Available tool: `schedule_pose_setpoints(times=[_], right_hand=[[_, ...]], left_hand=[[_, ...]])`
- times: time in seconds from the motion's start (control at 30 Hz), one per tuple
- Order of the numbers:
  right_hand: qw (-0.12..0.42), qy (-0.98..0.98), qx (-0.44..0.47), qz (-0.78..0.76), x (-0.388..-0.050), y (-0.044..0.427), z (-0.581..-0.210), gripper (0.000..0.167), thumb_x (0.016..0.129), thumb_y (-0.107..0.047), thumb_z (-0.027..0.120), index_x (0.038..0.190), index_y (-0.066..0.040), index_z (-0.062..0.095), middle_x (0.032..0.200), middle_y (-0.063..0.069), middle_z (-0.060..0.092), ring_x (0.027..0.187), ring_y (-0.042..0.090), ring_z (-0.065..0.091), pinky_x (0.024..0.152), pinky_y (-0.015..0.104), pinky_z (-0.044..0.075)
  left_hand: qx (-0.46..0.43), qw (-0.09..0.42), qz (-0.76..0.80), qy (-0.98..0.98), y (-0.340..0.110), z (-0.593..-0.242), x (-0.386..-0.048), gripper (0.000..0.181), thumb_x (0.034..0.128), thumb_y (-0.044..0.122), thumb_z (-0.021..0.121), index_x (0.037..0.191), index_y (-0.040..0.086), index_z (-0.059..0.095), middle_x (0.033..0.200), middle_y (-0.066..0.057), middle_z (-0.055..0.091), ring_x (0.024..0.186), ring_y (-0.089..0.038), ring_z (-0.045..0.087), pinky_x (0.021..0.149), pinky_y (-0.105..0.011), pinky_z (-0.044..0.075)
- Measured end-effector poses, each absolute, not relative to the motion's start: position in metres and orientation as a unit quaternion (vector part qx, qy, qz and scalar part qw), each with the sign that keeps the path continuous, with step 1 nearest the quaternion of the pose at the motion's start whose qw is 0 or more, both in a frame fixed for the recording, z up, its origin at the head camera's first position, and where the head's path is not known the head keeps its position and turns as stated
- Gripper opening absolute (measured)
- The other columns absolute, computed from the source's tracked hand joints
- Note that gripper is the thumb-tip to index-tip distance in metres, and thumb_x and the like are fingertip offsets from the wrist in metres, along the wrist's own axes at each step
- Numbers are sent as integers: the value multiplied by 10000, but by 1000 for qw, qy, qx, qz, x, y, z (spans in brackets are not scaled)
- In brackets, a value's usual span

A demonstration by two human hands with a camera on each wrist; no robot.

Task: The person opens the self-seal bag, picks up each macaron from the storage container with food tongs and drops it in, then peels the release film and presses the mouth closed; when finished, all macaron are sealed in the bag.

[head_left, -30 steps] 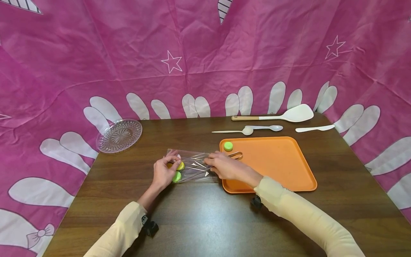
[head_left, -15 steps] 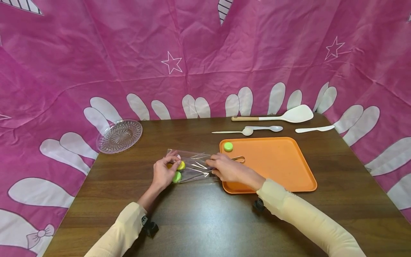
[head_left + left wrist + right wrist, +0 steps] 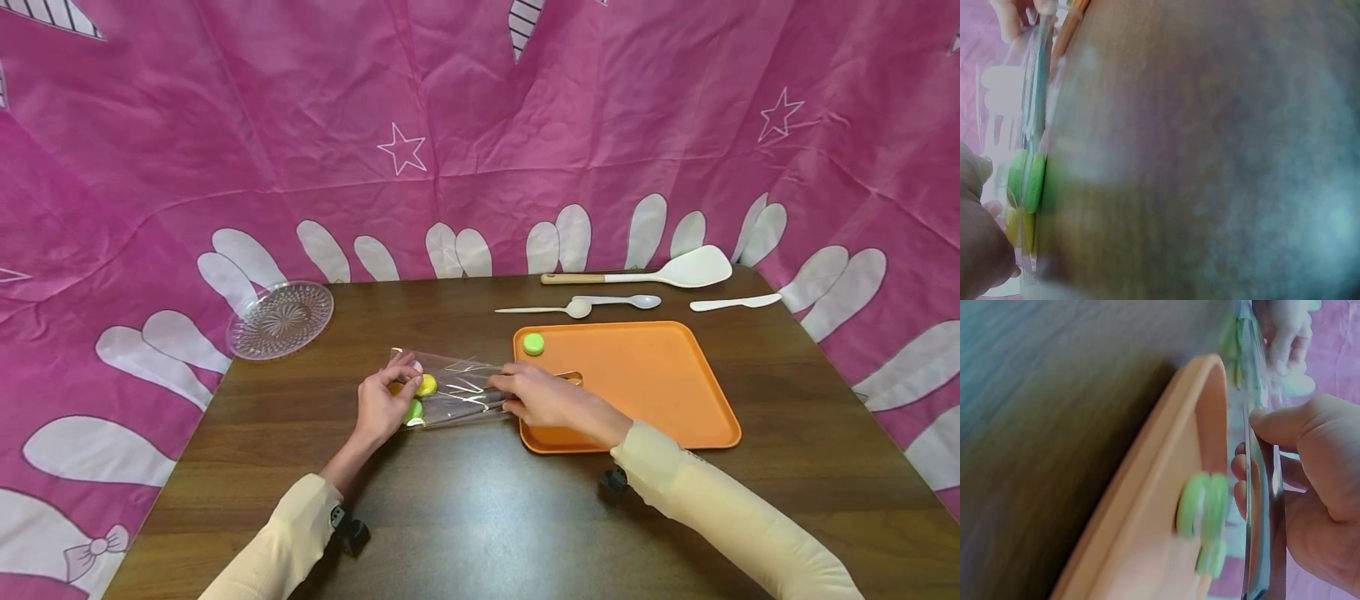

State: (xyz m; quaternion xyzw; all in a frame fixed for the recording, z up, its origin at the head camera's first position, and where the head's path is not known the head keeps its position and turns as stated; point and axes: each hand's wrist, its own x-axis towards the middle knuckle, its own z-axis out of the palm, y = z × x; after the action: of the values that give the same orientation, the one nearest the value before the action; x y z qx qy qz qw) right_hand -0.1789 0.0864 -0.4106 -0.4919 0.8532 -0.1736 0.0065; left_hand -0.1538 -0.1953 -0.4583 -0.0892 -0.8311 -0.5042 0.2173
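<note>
On the table lies a clear plastic bag (image 3: 461, 392) with a yellow macaron (image 3: 427, 385) and a green macaron (image 3: 413, 412) at its left end. My left hand (image 3: 382, 404) pinches the bag's left end beside the yellow macaron, with part of the contents hidden under its fingers. My right hand (image 3: 551, 396) holds metal tongs (image 3: 1261, 531) between thumb and fingers at the bag's right end. The tongs' bent end shows past the hand, over the orange tray (image 3: 637, 392). Their tips reach into the bag; whether they touch anything there I cannot tell.
A green macaron (image 3: 533, 343) sits in the tray's far left corner; the right wrist view shows two green macarons there. Behind the tray lie two spoons (image 3: 577, 308), a spatula (image 3: 693, 267) and a white knife (image 3: 735, 302). A clear plate (image 3: 281, 321) stands far left.
My right hand has shifted a little to the right, and the tongs have slid right with it, partly out of the bag. The left hand stays in place on the bag.
</note>
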Motion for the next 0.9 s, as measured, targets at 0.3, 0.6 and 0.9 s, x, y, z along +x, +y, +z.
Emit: schedule_pose_setpoints(times=[0.3, 0.6, 0.9], right_hand=[[-7, 861, -463, -212, -184, 141, -398, 362, 861, 22, 736, 1213, 34, 655, 977, 124, 644, 816, 209, 559, 726, 333, 522], [-28, 887, -405, -221, -191, 200, -390, 390, 860, 55, 711, 1242, 25, 640, 1056, 149, 644, 823, 254, 545, 706, 365, 490], [-56, 908, -359, -207, -195, 237, -399, 440, 841, 77, 719, 1269, 58, 620, 1023, 168, 628, 816, 266, 547, 727, 431, 501]], left_hand=[[-78, 211, -513, -828, -193, -456, -154, 80, 826, -78, 731, 802, -3, 717, 1151, -220, 692, 1258, -374, 557, 1121, -616, 251], [-88, 218, -503, -832, -195, -458, -157, 68, 835, -75, 730, 810, -11, 725, 1123, -233, 698, 1231, -404, 570, 1106, -590, 305], [-82, 210, -509, -831, -194, -457, -155, 77, 840, -75, 725, 808, -5, 718, 1148, -233, 689, 1252, -399, 554, 1111, -599, 288]])
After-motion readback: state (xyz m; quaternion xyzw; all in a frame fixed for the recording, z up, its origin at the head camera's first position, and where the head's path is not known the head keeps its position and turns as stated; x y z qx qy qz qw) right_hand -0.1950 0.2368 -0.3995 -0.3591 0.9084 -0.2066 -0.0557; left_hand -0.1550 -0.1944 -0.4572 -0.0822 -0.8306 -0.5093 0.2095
